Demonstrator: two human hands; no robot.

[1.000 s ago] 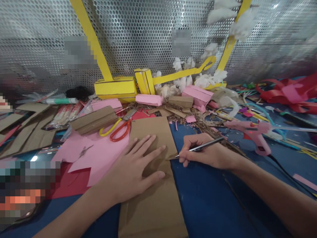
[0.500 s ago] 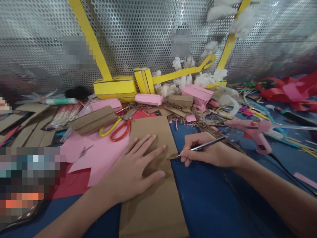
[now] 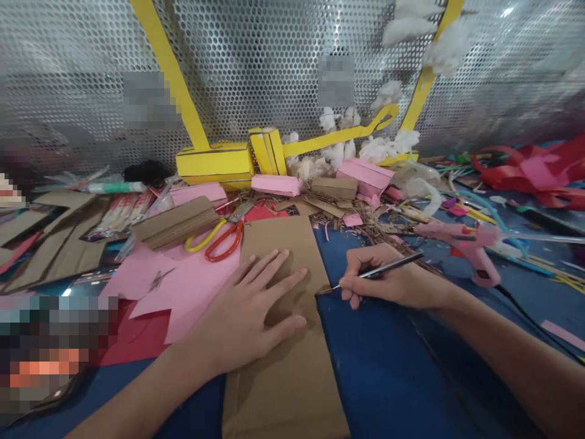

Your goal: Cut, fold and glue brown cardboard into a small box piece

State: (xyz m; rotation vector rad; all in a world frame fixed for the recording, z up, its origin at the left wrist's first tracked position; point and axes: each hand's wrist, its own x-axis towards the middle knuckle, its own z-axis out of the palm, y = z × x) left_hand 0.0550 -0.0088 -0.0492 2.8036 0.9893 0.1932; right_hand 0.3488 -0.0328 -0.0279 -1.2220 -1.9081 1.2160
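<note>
A long strip of brown cardboard (image 3: pixel 292 372) lies on the blue table, running away from me. My left hand (image 3: pixel 256 311) rests flat on it with the fingers spread. Pinched in my right hand (image 3: pixel 384 277) is a slim, silvery, pen-shaped craft knife (image 3: pixel 388 265). Its thin tip touches the cardboard's right edge, level with my left thumb and forefinger. Just beyond my left fingers lie scissors (image 3: pixel 223 244) with one red and one yellow handle. Pink paper (image 3: pixel 187 292) spreads beside the cardboard, partly under my left hand and forearm.
A pink glue gun (image 3: pixel 475 244) lies at the right with its black cord trailing. Yellow box shapes (image 3: pixel 214 164), pink paper blocks (image 3: pixel 276 184) and cardboard scraps line the back, before a perforated metal panel (image 3: pixel 256 67). A folded cardboard block (image 3: pixel 178 221) sits left of the scissors.
The knife tip and my right hand have shifted slightly to the right, toward the cardboard's edge. My left hand stays in place on the cardboard. The view has moved a little.
</note>
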